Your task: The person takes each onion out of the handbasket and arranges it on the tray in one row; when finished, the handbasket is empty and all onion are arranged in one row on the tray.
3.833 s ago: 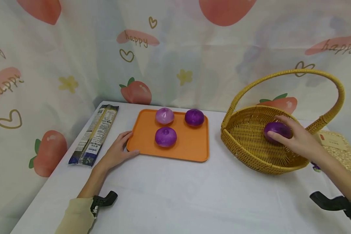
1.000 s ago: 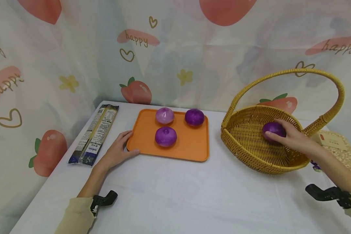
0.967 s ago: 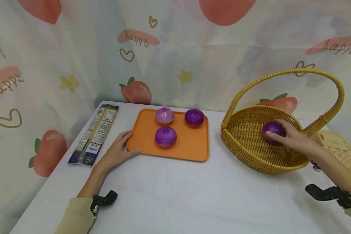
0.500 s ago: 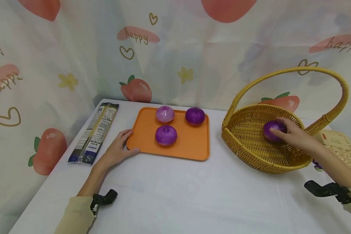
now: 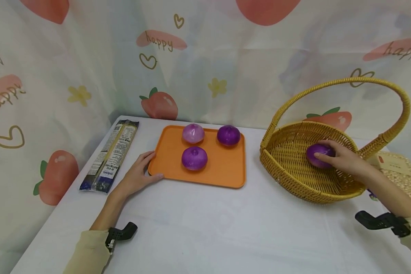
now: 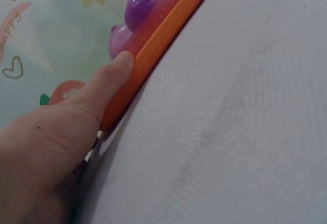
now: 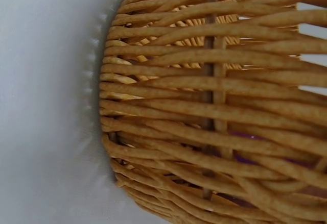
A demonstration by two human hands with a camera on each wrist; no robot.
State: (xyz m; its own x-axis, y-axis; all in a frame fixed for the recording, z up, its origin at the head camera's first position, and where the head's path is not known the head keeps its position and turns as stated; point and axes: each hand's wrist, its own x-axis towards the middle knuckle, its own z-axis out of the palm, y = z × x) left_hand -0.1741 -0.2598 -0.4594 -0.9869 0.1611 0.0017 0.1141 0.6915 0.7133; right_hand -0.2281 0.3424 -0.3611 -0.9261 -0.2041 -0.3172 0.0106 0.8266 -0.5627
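My right hand (image 5: 344, 158) reaches into the wicker basket (image 5: 291, 186) and grips a dark purple onion (image 5: 317, 156), thumb on its near side. In the right wrist view the basket wall (image 7: 204, 86) hides the hand; bits of purple show through the weave. My left hand (image 5: 136, 177) holds the near left corner of an orange tray (image 5: 219, 175). In the left wrist view its thumb (image 6: 115, 73) lies over the tray's rim. On the tray stand a light purple onion (image 5: 193, 133), a dark purple onion (image 5: 228, 135) and a mid-purple onion (image 5: 194, 158).
Left of the tray lies a long noodle-like packet (image 5: 110, 156). A woven mat with a tan label (image 5: 394, 163) is partly hidden behind the basket and right arm. The basket's tall handle (image 5: 342, 80) arches above the right hand. A patterned cloth (image 5: 208, 57) hangs behind the table.
The right hand and its onion have shifted slightly left inside the basket, and the right wrist sits a little higher in view. The left hand and tray have stayed put.
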